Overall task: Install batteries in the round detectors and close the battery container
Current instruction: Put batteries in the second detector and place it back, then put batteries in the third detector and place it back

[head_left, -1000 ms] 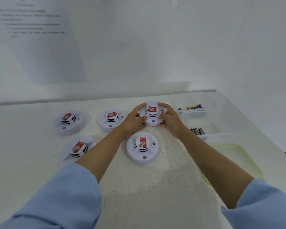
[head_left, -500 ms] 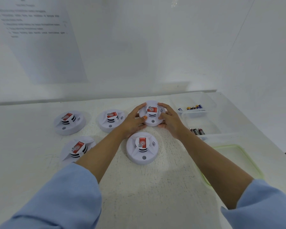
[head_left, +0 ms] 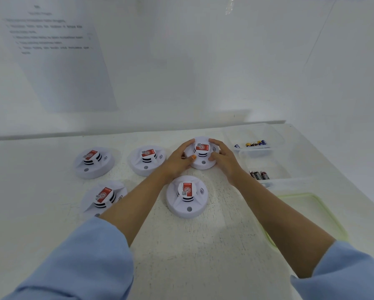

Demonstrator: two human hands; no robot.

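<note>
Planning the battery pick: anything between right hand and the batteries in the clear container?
Nothing visible. The right hand grips the far detector beside the open container; its batteries lie uncovered, the lid lies aside.

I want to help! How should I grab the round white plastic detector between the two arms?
Probably by the outer rim of that round white plastic detector, from above, on opposite sides. It lies flat, face up, its wide edge uncovered; the left hand and right hand grip the far white detector that way.

One head-worn camera (wide-angle, edges bowed) looks forward and down from close above the white table (head_left: 181,252), with the wall (head_left: 203,72) beyond it.
</note>
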